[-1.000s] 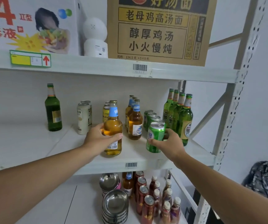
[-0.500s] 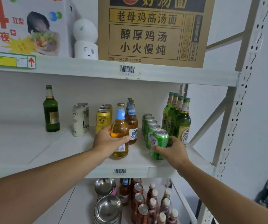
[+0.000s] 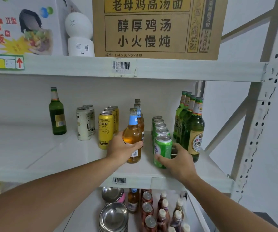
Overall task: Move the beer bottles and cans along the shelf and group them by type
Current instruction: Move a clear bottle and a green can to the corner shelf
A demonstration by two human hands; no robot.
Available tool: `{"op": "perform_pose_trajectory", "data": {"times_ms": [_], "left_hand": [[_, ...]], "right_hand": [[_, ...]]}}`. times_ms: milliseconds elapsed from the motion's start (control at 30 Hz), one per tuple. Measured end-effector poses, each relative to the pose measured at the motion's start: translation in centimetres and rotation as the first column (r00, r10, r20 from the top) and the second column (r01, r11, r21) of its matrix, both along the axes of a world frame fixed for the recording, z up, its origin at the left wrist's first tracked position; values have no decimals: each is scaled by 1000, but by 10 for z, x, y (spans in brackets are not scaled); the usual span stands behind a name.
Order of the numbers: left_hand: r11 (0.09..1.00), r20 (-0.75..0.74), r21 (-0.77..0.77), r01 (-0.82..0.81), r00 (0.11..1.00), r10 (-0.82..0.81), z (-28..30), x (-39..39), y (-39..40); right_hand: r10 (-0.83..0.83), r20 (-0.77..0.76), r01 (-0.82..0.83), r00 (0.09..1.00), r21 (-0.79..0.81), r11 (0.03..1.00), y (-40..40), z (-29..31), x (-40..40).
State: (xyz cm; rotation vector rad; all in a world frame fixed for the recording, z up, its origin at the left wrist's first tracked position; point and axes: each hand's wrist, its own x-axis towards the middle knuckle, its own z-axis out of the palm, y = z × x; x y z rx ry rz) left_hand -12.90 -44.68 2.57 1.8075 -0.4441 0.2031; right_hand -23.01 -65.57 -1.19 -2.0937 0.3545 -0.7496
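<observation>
White metal shelving (image 3: 68,171) carries the drinks: lone green bottle (image 3: 57,113) far left, then white cans (image 3: 84,125) and yellow cans (image 3: 106,129). Your left hand (image 3: 120,149) grips the amber bottle (image 3: 133,136) and your right hand (image 3: 179,160) curls round the front green can (image 3: 162,150), both ahead of their rows. Next, I judge, seat each squarely, then bring the lone bottle to the green bottles (image 3: 193,128) far right.

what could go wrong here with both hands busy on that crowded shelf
The left hand grips the amber bottle close to the yellow can; a sideways move could knock it over. The right hand holds the green can beside the tall green bottles, which look easy to topple.
</observation>
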Motion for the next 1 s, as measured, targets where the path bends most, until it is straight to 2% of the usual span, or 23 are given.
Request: {"op": "perform_pose_trajectory", "data": {"times_ms": [200,533,800,933,1000], "left_hand": [[997,45,74,3,999,-7,-3,16,-2],[996,42,73,56,997,-60,-5,31,-6],[977,-65,164,137,990,-128,-27,24,14],[971,-2,186,148,989,-150,-22,14,46],[966,33,219,137,989,-147,-17,12,65]], "right_hand": [[-49,27,50,998,-42,998,6,-4,0],[-44,30,45,999,-29,999,4,-6,1],[1,17,0,1000,-96,995,9,-10,-16],[-35,40,38,999,-85,996,8,-9,-29],[-78,29,81,997,-139,987,6,-8,-35]]}}
